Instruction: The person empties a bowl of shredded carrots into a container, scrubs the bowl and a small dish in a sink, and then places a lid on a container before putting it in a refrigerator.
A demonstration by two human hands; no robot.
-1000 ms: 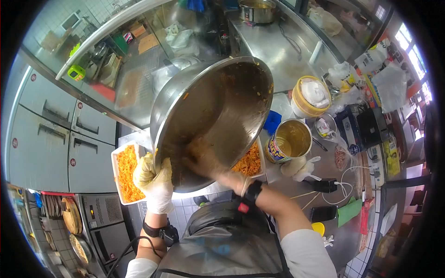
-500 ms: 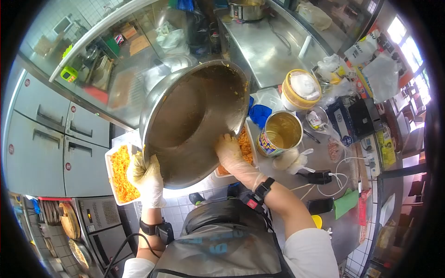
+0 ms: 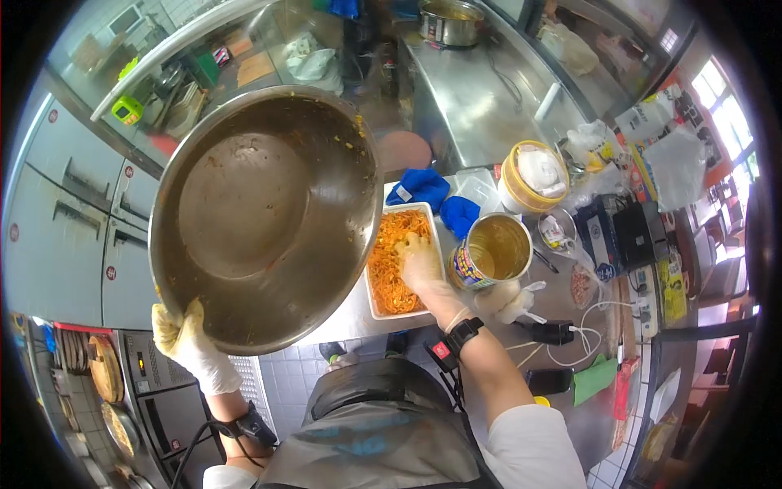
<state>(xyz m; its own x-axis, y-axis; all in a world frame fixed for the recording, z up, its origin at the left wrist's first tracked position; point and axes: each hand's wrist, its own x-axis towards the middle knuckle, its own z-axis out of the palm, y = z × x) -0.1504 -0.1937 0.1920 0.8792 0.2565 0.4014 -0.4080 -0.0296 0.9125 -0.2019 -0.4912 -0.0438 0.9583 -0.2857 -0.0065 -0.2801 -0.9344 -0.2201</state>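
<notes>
A large steel bowl [image 3: 244, 204] is tilted on its side with its hollow facing me, some orange and yellow bits stuck to its wall. My gloved left hand [image 3: 195, 349] grips its lower left rim. To the right, a white rectangular tray [image 3: 374, 300] holds shredded orange food [image 3: 394, 273]. My gloved right hand [image 3: 421, 262] rests on that food near the tray's right side, fingers pointing down into it; the fingertips are partly hidden, and I cannot make out whether they hold anything.
Right of the tray stand an open tin [image 3: 498, 248], a round yellow-rimmed container [image 3: 534, 177] and a small metal bowl [image 3: 557, 228]. Blue cloths [image 3: 419, 187] lie behind the tray. A phone [image 3: 550, 381] and green cloth [image 3: 595, 380] are at the lower right.
The bowl has moved left with my left hand, uncovering the right tray and hiding the left one. My right hand has left the bowl's inside and moved onto the shredded food.
</notes>
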